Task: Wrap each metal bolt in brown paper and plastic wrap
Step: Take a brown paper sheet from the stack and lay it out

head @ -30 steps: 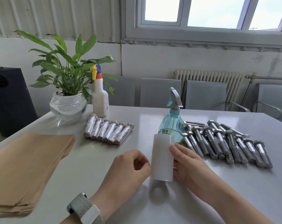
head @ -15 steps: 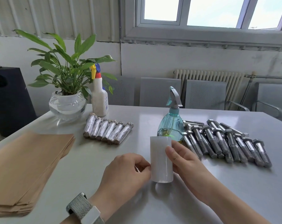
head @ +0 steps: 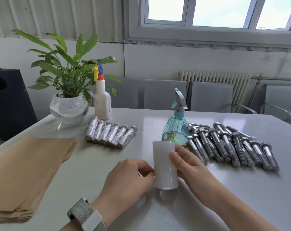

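1. While the right hand (head: 189, 169) curls its fingers around the right side of the plastic wrap roll (head: 164, 165), the left hand (head: 129, 179) pinches at the roll's lower left edge with curled fingers; whether it has hold of a film end I cannot tell.
2. The roll stands nearly upright near the table's (head: 241, 197) middle, long axis running 12 to 6 o'clock, top tipped slightly toward 11; its base sits at or just above the tabletop.
3. Bare tabletop lies between the hands and the near edge, and a wide strip opens at 3 to 5 o'clock of the roll. The table's left edge runs past the stack of brown paper sheets (head: 29, 170) at 9 o'clock; the far edge meets grey chairs (head: 211, 95).
4. Six wrapped bolts (head: 110, 135) lie side by side at 11 o'clock, touching, long axes pointing toward 1 o'clock.
5. The bare metal bolts (head: 231, 145) lie in an overlapping row at 2 o'clock, heads toward 11, threaded ends toward 5; roughly a dozen, exact count unclear.
6. One teal spray bottle (head: 175, 130) stands just behind the roll, one white spray bottle (head: 102, 100) and one potted plant in a glass bowl (head: 68, 107) at 10 to 11 o'clock.
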`<control>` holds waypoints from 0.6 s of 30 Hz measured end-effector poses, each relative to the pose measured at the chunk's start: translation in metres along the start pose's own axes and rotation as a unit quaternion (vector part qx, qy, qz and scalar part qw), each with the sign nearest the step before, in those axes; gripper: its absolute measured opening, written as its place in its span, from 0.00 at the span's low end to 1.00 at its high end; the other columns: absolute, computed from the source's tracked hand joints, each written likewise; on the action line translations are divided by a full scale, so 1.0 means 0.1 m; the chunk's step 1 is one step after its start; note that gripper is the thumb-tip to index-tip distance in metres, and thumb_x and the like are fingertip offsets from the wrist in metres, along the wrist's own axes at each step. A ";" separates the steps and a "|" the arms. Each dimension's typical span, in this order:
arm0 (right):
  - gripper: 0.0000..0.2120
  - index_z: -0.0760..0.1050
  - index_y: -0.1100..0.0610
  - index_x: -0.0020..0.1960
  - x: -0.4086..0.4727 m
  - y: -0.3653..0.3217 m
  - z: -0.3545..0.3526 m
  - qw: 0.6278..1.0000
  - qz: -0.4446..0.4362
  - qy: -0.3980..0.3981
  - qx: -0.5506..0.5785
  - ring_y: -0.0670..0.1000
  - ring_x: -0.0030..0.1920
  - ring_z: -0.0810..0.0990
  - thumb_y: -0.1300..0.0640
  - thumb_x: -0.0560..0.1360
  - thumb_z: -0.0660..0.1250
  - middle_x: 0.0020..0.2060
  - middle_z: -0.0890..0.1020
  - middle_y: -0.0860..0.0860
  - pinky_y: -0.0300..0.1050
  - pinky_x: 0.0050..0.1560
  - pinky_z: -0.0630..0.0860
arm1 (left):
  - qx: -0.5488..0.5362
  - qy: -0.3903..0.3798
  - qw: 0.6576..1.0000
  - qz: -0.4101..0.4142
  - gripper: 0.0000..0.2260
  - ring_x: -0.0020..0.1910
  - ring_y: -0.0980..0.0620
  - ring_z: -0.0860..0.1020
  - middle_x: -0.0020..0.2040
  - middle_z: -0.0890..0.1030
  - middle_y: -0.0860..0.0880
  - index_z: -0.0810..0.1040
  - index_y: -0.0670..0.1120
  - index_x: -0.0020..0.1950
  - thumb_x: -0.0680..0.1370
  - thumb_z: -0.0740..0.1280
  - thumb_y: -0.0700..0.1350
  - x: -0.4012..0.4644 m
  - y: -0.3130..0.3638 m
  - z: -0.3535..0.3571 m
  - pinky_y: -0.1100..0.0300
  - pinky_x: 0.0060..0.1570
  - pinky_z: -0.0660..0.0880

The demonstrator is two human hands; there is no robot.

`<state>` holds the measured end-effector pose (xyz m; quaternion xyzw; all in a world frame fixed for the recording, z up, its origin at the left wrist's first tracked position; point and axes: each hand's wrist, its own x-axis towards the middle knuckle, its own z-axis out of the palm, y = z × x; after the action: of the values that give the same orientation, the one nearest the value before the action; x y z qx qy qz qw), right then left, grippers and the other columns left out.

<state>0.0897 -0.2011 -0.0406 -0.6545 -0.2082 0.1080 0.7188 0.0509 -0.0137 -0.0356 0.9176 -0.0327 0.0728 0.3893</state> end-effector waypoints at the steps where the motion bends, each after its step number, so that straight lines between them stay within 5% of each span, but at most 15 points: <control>1: 0.18 0.76 0.50 0.64 0.00 0.00 0.00 1.000 -0.002 -0.001 -0.006 0.53 0.59 0.80 0.46 0.76 0.63 0.58 0.82 0.53 0.49 0.60 0.76 | -0.005 0.001 1.000 -0.002 0.04 0.32 0.61 0.78 0.33 0.80 0.65 0.82 0.60 0.40 0.69 0.67 0.55 0.00 0.00 0.00 0.60 0.39 0.76; 8: 0.22 0.75 0.51 0.65 0.00 0.00 0.01 1.000 0.003 0.002 -0.004 0.52 0.59 0.80 0.45 0.73 0.65 0.58 0.82 0.52 0.46 0.58 0.76 | -0.014 0.003 1.000 0.000 0.05 0.31 0.59 0.78 0.29 0.79 0.63 0.81 0.58 0.38 0.67 0.67 0.56 -0.01 0.01 -0.01 0.58 0.40 0.78; 12: 0.17 0.78 0.49 0.62 0.00 -0.01 0.01 0.999 0.020 0.004 0.039 0.53 0.57 0.81 0.47 0.75 0.64 0.57 0.83 0.54 0.49 0.57 0.77 | -0.044 0.002 0.999 0.001 0.07 0.32 0.55 0.80 0.37 0.81 0.61 0.80 0.59 0.39 0.65 0.64 0.56 -0.01 0.04 -0.02 0.54 0.40 0.79; 18: 0.17 0.79 0.51 0.61 0.01 -0.01 -0.02 0.995 0.023 0.012 0.098 0.53 0.57 0.80 0.49 0.75 0.65 0.57 0.82 0.56 0.51 0.59 0.76 | -0.055 -0.019 0.998 -0.006 0.11 0.32 0.60 0.79 0.36 0.81 0.66 0.82 0.61 0.42 0.66 0.63 0.59 -0.01 0.04 -0.02 0.61 0.36 0.72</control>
<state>0.0915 -0.2023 -0.0397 -0.5866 -0.1723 0.1367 0.7795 0.0492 -0.0154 -0.0318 0.8962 -0.0388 0.0513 0.4390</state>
